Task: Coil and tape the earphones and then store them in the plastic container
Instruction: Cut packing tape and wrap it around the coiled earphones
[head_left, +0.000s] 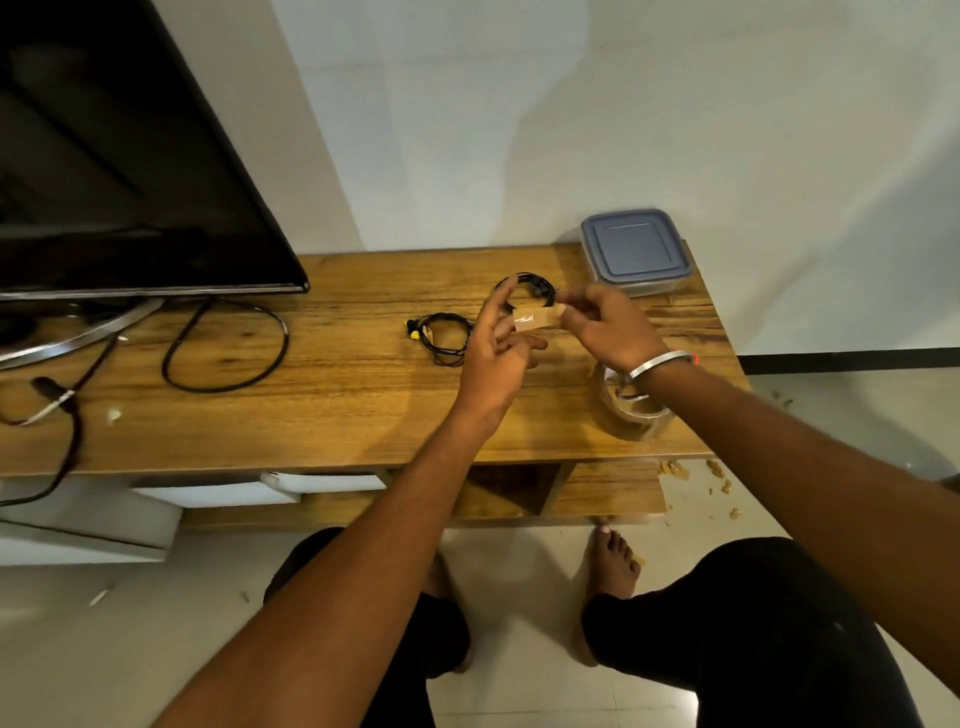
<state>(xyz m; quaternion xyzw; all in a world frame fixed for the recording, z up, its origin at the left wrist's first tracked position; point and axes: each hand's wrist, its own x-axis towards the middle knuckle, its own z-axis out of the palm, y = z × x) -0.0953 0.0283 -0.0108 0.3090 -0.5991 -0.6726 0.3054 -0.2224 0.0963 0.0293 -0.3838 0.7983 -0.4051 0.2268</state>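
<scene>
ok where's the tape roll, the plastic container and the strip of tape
tape roll (635, 413), head view, on its clear outer side
plastic container (632, 248), head view, centre of its grey lid
strip of tape (535, 319), head view, middle of the brown strip

Black coiled earphones (527, 291) held up, tape strip (535, 321), lidded container (635, 250)

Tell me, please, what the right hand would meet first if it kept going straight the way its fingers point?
The right hand points left, pinching a tape strip. Going straight on, it would probably first meet the left hand, whose fingers hold the other end beside the coiled earphones. Depth is unclear from one view.
</scene>
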